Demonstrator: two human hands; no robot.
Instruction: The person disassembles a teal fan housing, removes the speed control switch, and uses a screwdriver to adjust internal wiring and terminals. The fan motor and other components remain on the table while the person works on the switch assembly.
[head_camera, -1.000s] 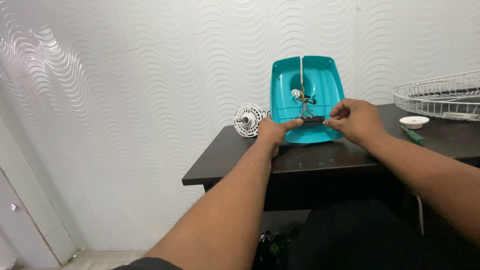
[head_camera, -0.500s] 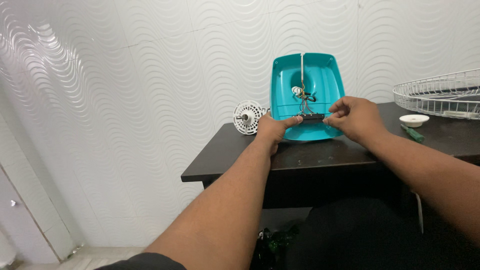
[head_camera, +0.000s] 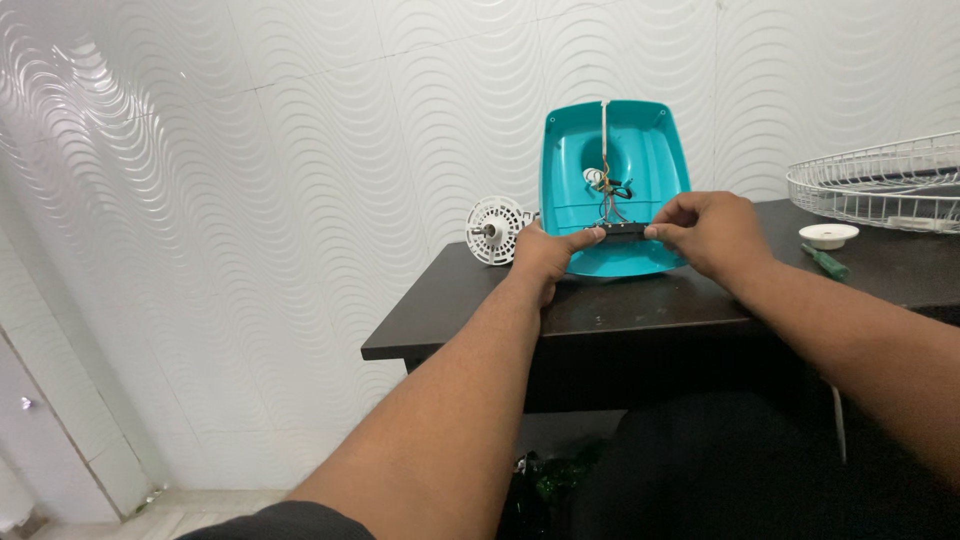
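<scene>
While a teal plastic housing (head_camera: 640, 160) stands on edge against the wavy white wall, both hands pinch a small black bar (head_camera: 624, 230) across its open underside: the left hand (head_camera: 545, 255) at one end, the right hand (head_camera: 710, 232) at the other. Loose wires (head_camera: 608, 192) hang just above. Even pressure at both ends, clear of the wires, looks best. A white motor (head_camera: 495, 230), green screwdriver (head_camera: 826, 263) and wire grille (head_camera: 880, 185) share the dark counter (head_camera: 640, 310).
</scene>
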